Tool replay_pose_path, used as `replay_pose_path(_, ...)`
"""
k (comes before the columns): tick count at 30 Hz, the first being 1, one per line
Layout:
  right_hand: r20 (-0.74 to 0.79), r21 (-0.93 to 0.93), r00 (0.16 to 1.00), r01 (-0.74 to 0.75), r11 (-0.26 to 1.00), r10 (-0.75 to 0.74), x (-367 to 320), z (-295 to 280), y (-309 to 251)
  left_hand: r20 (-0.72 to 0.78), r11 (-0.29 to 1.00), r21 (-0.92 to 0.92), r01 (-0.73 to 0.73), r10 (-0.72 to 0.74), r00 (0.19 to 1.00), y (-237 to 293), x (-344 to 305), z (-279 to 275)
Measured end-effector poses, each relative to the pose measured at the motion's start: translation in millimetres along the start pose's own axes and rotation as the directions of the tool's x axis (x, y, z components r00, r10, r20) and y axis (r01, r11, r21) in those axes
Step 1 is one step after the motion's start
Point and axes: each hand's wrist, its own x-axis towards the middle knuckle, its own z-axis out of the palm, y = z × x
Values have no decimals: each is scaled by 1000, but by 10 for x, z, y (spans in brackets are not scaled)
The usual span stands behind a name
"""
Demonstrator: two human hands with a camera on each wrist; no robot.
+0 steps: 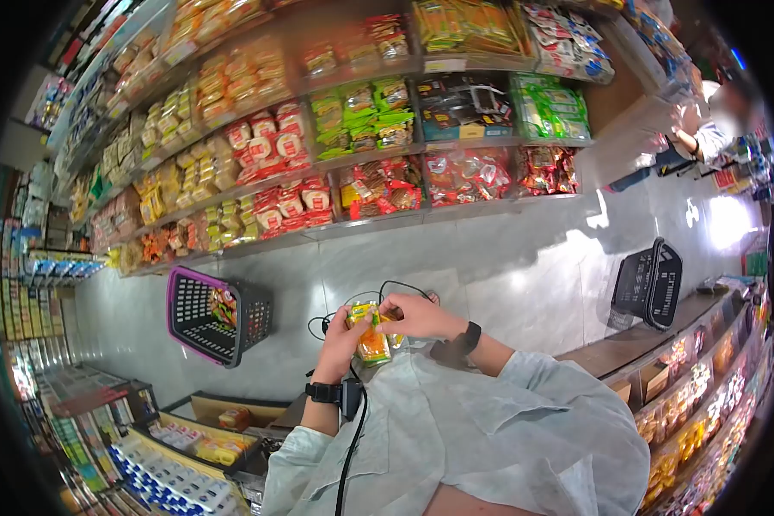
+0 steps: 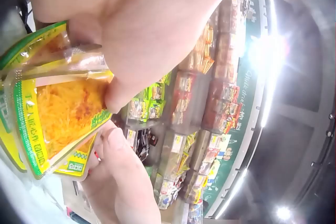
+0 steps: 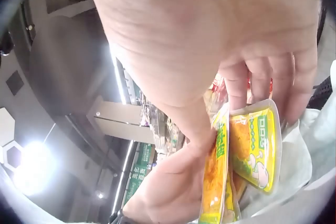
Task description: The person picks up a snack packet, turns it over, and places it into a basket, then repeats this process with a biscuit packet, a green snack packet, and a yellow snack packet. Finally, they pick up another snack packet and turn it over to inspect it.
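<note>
Several small clear-fronted snack packets, yellow and green with orange shredded food inside, are held in front of the shirt. My left hand grips them, its thumb lying across the front packet in the left wrist view. From the other side my right hand pinches one packet at its upper edge, with its fingers behind. That packet stands fanned away from the other packets, beside the left thumb in the right wrist view. Part of the packet stack is hidden by the hands.
A grey basket with a purple rim stands on the floor to the left, with a colourful packet inside. A black basket is at the right. Shelves of bagged snacks run ahead; low displays flank me. A person is at far right.
</note>
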Motion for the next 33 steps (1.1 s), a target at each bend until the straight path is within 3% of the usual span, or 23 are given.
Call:
replay_pose_path(7,60,-216,997,-39,976,53,189,360,-224,-37,995,-96,25,-29,999,-145,-116,-377)
replay_pose_path(11,42,-198,996,-71,978,81,283,650,-296,-41,982,-185,31,-39,998,-86,-246,-573)
replay_pose_path(13,24,-177,998,-54,983,59,303,776,-279,1,979,-200,42,-42,999,-148,-246,-696)
replay_pose_path(16,-22,-209,988,-157,965,156,248,865,-318,98,991,-133,17,-4,995,-326,-185,-914)
replay_pose_path(21,-183,-29,947,-274,961,264,13,932,-184,318,997,-62,-46,63,946,-158,-244,-921)
replay_pose_path(25,-201,177,918,-309,935,342,-82,851,-347,366,997,-66,-31,53,929,-152,-224,-874)
replay_pose_path(28,-194,233,919,-298,926,344,-118,773,-405,310,997,-70,-45,65,948,-160,-240,-775)
replay_pose_path(31,-169,229,884,-394,890,435,-142,575,-386,220,993,-102,-62,83,972,-250,-192,-579)
replay_pose_path(33,-191,183,901,-357,916,389,-206,436,-220,168,994,-104,-30,47,985,-272,-190,-367)
